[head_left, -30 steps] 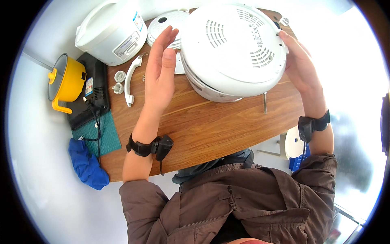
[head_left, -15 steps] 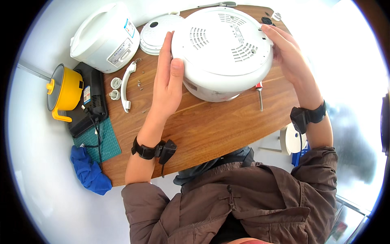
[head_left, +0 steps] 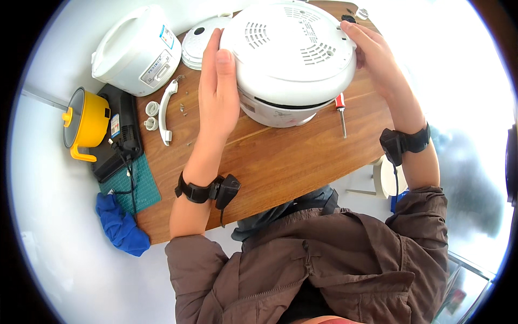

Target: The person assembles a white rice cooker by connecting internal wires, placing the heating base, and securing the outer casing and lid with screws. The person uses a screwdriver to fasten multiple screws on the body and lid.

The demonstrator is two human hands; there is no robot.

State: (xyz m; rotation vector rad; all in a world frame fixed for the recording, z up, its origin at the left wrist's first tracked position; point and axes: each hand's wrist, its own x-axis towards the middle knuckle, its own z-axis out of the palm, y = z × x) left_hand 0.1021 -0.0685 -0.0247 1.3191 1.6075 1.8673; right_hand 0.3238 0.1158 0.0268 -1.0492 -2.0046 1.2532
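Wooden desk [head_left: 280, 162] below upturned white cooker [head_left: 291, 81], left hand [head_left: 218, 100] flat against its side, fingers together, right hand [head_left: 377, 65] fingers clamped on edge.

Head-worn fisheye, near, facing down at hands [head_left: 220, 100]

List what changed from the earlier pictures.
The white base cover shifted left, baring more of the red-handled screwdriver; the left hand moved right, against the cover's side; a dark gap opened under the near edge. The right hand stayed at the rim; the yellow pot stayed put.
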